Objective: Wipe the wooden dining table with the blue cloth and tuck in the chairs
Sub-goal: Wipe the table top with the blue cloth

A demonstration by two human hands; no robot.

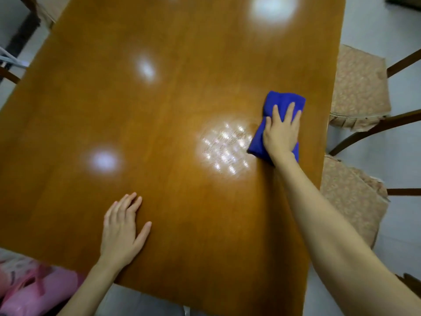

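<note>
- Right hand [281, 133] presses flat, fingers straight, on folded blue cloth [282, 101] near wooden table [159, 110] right edge.
- Left hand [123, 226] rests open on tabletop.
- Wiping likely midway; cushioned chairs [357, 87] not yet tucked in.

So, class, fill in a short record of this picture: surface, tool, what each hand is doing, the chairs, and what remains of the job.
Surface: wooden table, glossy, showing light reflections
Tool: blue cloth, folded, near the table's right edge
Wiping hand: right hand, fingers straight, pressing the cloth down
Other hand: left hand, flat on bare wood near the front edge
Chairs: far chair and near chair on the right side, cushioned seats sticking out
Remaining: chairs not yet tucked in
</note>
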